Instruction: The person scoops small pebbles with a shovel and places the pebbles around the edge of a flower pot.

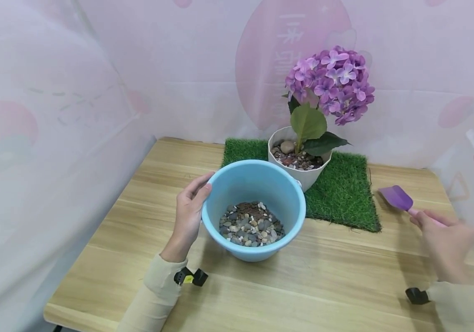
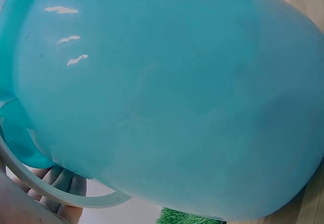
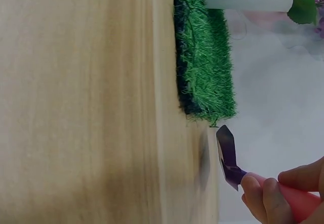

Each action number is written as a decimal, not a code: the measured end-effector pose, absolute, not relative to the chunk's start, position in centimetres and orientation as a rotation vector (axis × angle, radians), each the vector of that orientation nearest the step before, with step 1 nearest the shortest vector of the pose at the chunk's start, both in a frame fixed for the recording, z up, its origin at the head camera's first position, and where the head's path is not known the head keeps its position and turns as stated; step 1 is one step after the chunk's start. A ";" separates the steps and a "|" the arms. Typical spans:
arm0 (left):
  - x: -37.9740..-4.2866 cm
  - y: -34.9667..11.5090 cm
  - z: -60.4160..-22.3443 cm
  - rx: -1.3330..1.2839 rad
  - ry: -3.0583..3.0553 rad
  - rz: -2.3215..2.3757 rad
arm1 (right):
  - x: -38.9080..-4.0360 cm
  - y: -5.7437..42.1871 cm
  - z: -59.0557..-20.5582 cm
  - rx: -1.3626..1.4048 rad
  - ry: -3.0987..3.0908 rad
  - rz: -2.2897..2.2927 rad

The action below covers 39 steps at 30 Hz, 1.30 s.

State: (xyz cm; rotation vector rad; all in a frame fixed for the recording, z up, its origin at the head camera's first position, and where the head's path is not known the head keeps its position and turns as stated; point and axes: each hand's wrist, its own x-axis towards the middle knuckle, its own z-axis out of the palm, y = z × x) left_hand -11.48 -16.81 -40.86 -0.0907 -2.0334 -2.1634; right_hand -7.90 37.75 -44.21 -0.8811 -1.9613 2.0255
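Observation:
A light blue plastic bucket [image 1: 253, 252] stands on the table with pebbles [image 1: 253, 228] and some brown soil in its bottom. My left hand [image 1: 191, 207] grips its left rim, thumb at the top edge and fingers along the outside. In the left wrist view the bucket's wall [image 2: 172, 97] fills most of the picture, with its pale handle [image 2: 61, 196] crossing in front of my fingers. Off to the right, my right hand [image 1: 446, 240] holds a small garden trowel by its pink handle. The trowel's purple blade [image 3: 229, 155] points toward the grass mat, above the wooden surface.
Behind the bucket, a white pot [image 1: 303, 177] with a purple hydrangea [image 1: 334, 83] and stones stands on a green artificial grass mat [image 1: 345, 198]. Pale printed curtains [image 1: 195, 60] hang behind and beside the wooden table [image 1: 108, 258].

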 end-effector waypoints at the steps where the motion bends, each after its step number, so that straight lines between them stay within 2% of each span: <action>1: -11.5 -16.8 -40.9 -0.090 -2.035 -2.167 | -7.8 37.8 -44.4 -0.884 -1.985 2.012; 6: -11.5 -16.7 -40.9 -0.092 -2.039 -2.166 | -7.6 38.0 -45.1 -0.901 -2.154 1.875; 12: -11.5 -16.6 -40.8 -0.105 -2.036 -2.157 | -7.2 37.7 -45.4 -0.717 -2.858 0.949; 15: -11.6 -16.6 -40.8 -0.100 -2.030 -2.158 | -7.0 37.3 -45.6 -0.539 -2.962 0.711; 24: -11.8 -16.5 -40.9 -0.105 -2.042 -2.154 | -6.7 36.6 -46.1 -0.370 -3.096 0.434; 39: -11.9 -17.7 -40.2 -0.110 -2.272 -1.953 | -7.0 35.7 -45.4 -0.447 -3.194 0.336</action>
